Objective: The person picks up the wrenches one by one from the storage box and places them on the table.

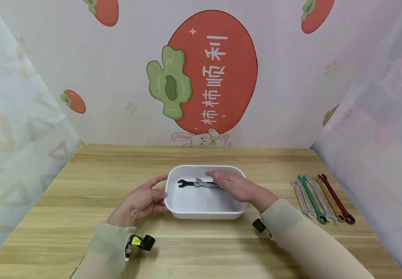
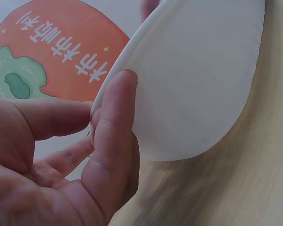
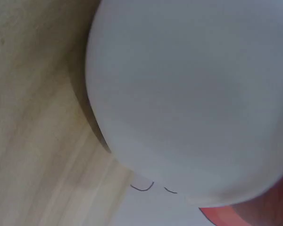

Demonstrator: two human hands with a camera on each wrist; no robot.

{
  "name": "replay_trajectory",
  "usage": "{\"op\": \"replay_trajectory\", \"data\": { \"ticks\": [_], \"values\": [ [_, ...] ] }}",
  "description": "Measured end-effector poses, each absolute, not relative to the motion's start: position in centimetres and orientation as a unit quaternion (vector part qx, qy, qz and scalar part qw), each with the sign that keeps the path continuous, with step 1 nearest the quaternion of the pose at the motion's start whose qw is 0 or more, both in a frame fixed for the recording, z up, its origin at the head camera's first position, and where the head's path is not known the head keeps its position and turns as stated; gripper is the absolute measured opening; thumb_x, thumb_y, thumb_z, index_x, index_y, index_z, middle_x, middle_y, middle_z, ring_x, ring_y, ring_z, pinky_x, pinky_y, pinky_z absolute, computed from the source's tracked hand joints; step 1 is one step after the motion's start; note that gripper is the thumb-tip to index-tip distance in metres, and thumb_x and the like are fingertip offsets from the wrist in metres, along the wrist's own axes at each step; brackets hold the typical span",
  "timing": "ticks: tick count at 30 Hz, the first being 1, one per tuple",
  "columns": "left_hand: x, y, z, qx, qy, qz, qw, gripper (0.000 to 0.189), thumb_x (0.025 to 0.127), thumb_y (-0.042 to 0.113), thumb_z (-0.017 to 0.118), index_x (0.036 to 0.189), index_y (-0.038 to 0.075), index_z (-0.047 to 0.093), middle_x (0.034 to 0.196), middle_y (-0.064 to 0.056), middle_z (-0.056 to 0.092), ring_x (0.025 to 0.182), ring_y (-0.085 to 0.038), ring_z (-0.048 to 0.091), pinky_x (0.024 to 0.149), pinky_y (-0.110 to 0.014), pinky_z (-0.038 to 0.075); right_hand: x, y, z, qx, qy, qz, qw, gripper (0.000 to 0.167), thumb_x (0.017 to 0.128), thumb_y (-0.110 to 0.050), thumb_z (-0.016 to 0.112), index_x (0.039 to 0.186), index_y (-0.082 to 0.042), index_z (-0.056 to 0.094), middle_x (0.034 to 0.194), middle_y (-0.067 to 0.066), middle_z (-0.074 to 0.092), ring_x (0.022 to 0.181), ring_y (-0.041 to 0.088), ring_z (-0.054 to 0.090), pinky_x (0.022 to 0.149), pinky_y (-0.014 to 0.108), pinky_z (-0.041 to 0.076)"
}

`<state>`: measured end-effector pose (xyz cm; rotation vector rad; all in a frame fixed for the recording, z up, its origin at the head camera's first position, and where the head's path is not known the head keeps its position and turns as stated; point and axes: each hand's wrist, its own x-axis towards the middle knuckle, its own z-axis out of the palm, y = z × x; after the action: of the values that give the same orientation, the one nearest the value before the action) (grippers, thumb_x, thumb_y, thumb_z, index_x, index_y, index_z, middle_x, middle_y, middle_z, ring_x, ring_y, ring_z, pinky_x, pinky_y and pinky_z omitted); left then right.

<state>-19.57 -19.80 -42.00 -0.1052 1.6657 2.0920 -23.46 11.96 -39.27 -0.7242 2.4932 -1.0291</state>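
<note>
A white tray (image 1: pixel 201 203) sits on the wooden table. My left hand (image 1: pixel 143 199) grips its left wall; in the left wrist view the fingers and thumb of that hand (image 2: pixel 104 150) pinch the rim of the tray (image 2: pixel 193 84). Inside lie a black wrench (image 1: pixel 185 183) and a silver wrench (image 1: pixel 201 183), heads to the left, the silver one overlapping the black. My right hand (image 1: pixel 234 186) reaches over the right wall, one finger stretched leftward, and covers the wrenches' right ends. Whether it holds them I cannot tell. The right wrist view shows only the tray's outside (image 3: pixel 188 94).
To the right, several wrenches lie side by side on the table (image 1: pixel 117 170), including a green wrench (image 1: pixel 311 197), a yellow wrench (image 1: pixel 330 199) and a dark red wrench (image 1: pixel 337 198). Behind the table stands a backdrop (image 1: pixel 277 116) with persimmon prints.
</note>
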Motion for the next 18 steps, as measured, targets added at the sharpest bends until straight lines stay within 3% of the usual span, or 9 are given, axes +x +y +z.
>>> {"op": "replay_trajectory", "data": {
  "ticks": [5,10,15,18],
  "values": [
    [-19.7,-19.7,-41.9,-0.038,0.608,0.758,0.232,0.069,0.094,-0.008,0.054,0.155,0.014,0.029,0.097,-0.021,0.058,0.074,-0.023,0.061,0.071,-0.043,0.061,-23.7,11.7,-39.5,-0.269,0.887,-0.335,0.169,0.065,0.105,-0.055,0.026,0.149,-0.013,0.048,0.15,0.006,0.045,0.14,0.026,0.035,0.116,0.048,0.026],
    [-19.8,-19.8,-42.0,-0.036,0.607,0.76,0.232,0.069,0.094,-0.008,0.054,0.155,0.014,0.029,0.096,-0.02,0.058,0.073,-0.022,0.061,0.074,-0.045,0.06,-23.5,11.4,-39.5,-0.285,0.885,-0.326,0.171,0.062,0.105,-0.055,0.03,0.146,-0.013,0.053,0.144,0.004,0.051,0.135,0.025,0.042,0.113,0.049,0.032],
    [-19.7,-19.8,-42.0,-0.034,0.603,0.762,0.234,0.07,0.094,-0.008,0.054,0.156,0.013,0.028,0.095,-0.02,0.058,0.073,-0.022,0.061,0.071,-0.043,0.061,-23.3,10.8,-39.9,-0.276,0.902,-0.285,0.17,0.051,0.105,-0.047,0.042,0.143,-0.017,0.056,0.136,0.001,0.058,0.127,0.025,0.05,0.107,0.049,0.038],
    [-19.6,-19.8,-42.1,-0.034,0.601,0.763,0.237,0.07,0.094,-0.009,0.052,0.156,0.013,0.028,0.094,-0.02,0.058,0.072,-0.022,0.061,0.069,-0.041,0.061,-23.4,10.2,-40.2,-0.275,0.914,-0.252,0.162,0.048,0.1,-0.036,0.06,0.143,-0.017,0.055,0.129,0.0,0.062,0.116,0.022,0.055,0.101,0.045,0.044]
  ]
}}
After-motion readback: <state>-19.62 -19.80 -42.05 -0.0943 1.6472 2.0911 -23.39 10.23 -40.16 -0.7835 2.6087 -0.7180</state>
